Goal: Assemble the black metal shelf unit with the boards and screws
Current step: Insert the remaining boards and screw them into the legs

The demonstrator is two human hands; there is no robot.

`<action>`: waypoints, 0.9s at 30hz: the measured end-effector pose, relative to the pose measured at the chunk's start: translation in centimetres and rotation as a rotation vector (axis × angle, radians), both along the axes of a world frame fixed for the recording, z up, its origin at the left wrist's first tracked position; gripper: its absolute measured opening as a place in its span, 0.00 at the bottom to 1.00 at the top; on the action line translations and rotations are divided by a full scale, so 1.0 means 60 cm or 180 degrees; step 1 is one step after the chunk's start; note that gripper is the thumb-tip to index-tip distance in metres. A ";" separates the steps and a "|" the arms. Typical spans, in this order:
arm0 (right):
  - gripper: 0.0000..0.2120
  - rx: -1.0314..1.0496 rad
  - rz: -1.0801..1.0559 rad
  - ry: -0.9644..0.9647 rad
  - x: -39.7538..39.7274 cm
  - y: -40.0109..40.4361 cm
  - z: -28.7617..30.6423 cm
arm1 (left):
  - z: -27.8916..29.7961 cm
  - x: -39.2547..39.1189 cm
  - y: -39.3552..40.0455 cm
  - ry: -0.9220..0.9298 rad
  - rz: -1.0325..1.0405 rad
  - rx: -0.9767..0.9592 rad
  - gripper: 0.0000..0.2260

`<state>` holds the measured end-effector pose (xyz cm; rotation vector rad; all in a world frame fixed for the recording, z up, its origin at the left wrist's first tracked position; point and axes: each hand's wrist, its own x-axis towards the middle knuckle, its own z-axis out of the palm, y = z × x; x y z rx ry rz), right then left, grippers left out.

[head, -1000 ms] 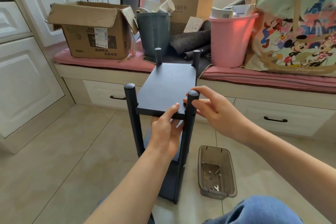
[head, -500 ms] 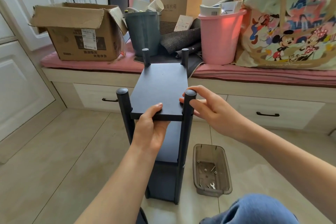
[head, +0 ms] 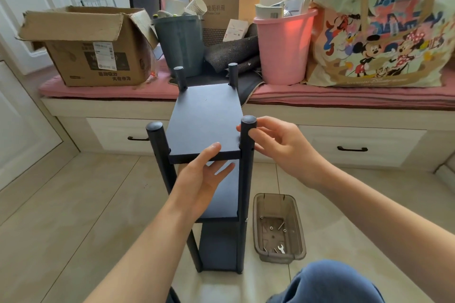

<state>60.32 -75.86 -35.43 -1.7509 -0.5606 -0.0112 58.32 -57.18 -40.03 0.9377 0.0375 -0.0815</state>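
shelf unit (head: 209, 179) stands upright before me; my left hand (head: 199, 179) pinches the top board (head: 205, 118), right hand (head: 278, 145) curls round the near-right post (head: 247, 167).

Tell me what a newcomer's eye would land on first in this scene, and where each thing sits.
The tall black shelf unit stands on the tiled floor at centre, with the left hand holding the near edge of its top board and the right hand at the near right post. Beside its foot on the right lies a clear plastic tray of screws. Behind, a pink bucket sits on the window seat.
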 end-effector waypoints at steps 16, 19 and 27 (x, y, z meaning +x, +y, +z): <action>0.06 -0.1236 -0.0811 0.1456 0.082 -0.142 -0.365 | -0.005 0.027 -0.028 -0.0257 -0.0119 -0.0225 0.05; 0.09 -0.1881 -0.0723 0.1703 0.101 -0.141 -0.452 | -0.008 0.027 -0.040 -0.0242 0.0049 -0.0127 0.02; 0.12 -0.2944 -0.0275 0.2277 0.128 -0.111 -0.618 | -0.018 0.030 -0.050 -0.0399 0.0456 0.0015 0.04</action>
